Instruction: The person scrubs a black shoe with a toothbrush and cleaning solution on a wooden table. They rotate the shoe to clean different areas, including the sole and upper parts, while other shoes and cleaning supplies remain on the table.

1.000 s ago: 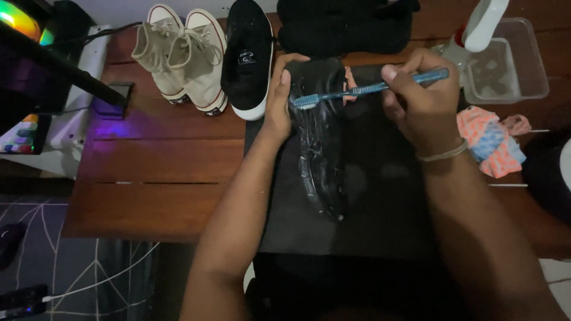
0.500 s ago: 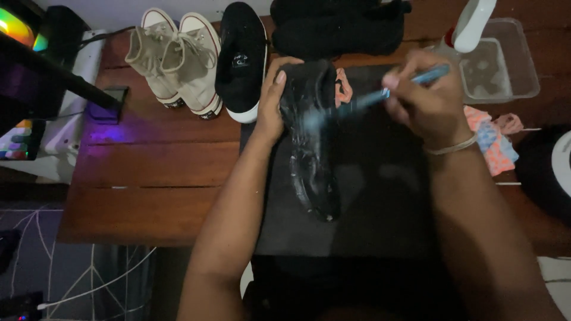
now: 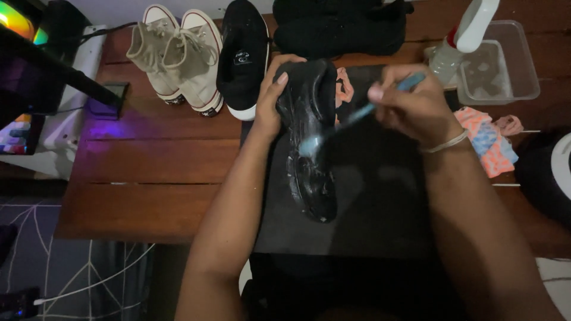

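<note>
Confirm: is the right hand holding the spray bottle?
No: the right hand grips a blue brush against the black shoe; the spray bottle stands untouched.

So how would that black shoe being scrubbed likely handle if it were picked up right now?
The black shoe shines as if wet along its side, so it is probably slippery. The left hand grips its heel end while the blue brush in the right hand works it; it keeps its shape, suggesting fairly stiff. Probably light, since one hand steadies it.
</note>
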